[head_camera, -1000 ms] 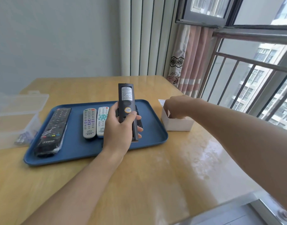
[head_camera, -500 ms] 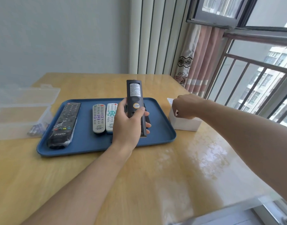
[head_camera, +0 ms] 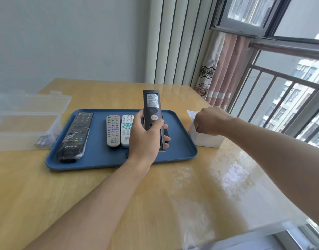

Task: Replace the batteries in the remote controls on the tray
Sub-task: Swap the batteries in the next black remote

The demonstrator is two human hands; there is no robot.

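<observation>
The left hand (head_camera: 144, 139) gripped a black remote (head_camera: 152, 112) back-up above the blue tray (head_camera: 100, 159), fingers (head_camera: 166, 138) curled round its far edge; the right hand (head_camera: 212, 121), fingers curled, dipped into a white box (head_camera: 205, 139) just beside the tray on the counter (head_camera: 173, 195), its fingertips hidden, any hold unclear.

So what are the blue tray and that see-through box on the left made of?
The blue tray looks like matte moulded plastic: even colour, rounded raised rim, no shine. The see-through box seems to be thin clear plastic, slightly frosted, with the table showing through its walls. Both are judged by look only.
</observation>
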